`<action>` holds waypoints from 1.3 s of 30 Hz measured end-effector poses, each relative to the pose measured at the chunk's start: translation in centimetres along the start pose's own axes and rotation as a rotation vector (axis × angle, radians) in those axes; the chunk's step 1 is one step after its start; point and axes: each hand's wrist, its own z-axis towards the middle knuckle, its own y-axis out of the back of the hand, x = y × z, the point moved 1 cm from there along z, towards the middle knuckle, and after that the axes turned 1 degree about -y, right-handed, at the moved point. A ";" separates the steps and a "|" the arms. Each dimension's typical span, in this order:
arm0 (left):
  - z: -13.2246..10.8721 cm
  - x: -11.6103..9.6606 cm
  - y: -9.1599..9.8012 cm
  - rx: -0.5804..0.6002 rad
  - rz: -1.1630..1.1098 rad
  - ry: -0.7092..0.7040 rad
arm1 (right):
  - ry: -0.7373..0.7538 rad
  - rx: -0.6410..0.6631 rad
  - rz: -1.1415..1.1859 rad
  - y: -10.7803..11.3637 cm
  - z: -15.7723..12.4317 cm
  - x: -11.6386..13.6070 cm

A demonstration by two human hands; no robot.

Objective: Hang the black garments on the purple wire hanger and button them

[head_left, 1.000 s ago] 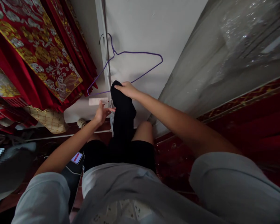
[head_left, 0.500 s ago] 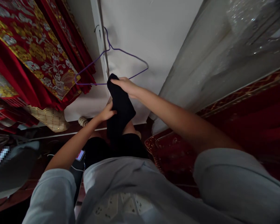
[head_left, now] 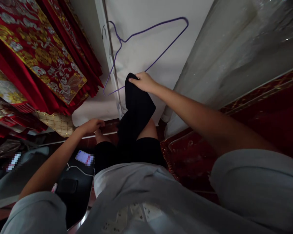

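A black folded garment [head_left: 139,104] hangs over the lower bar of a purple wire hanger [head_left: 158,25]; its exact kind cannot be made out. My right hand [head_left: 144,82] grips the garment's top edge at that bar, thumb on the cloth and the other fingers behind. The hanger tilts, its right shoulder raised, and its hook meets the edge of a white upright panel. Off to the left of the cloth, my left hand [head_left: 94,125] holds nothing, with its fingers loosely bent and partly apart. The garment's lower end hangs in front of my legs.
Red embroidered garments [head_left: 51,55] hang at the left. A phone [head_left: 85,157] and a white cable [head_left: 78,168] lie on a black seat [head_left: 80,191]. Clear plastic sheeting [head_left: 210,71] covers something at the right, above red fabric [head_left: 266,117].
My left hand has let go of the garment and moved left and down. The hanger has tilted, its right shoulder rising, while my right hand and the cloth have shifted slightly right.
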 end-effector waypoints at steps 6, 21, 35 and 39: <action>4.1 -4.4 -1.4 -0.049 -0.072 -0.101 | -0.062 0.086 0.080 -1.2 -1.5 3.2; 5.0 -1.1 -5.3 0.029 0.016 -0.099 | 0.118 0.020 -0.176 2.9 -0.8 0.2; 10.2 -8.4 8.8 -0.666 0.382 -0.112 | 0.143 0.135 -0.064 -1.5 -1.9 4.5; 10.6 -6.4 10.2 -0.365 0.487 0.104 | 0.144 0.075 -0.121 -0.7 -1.8 3.8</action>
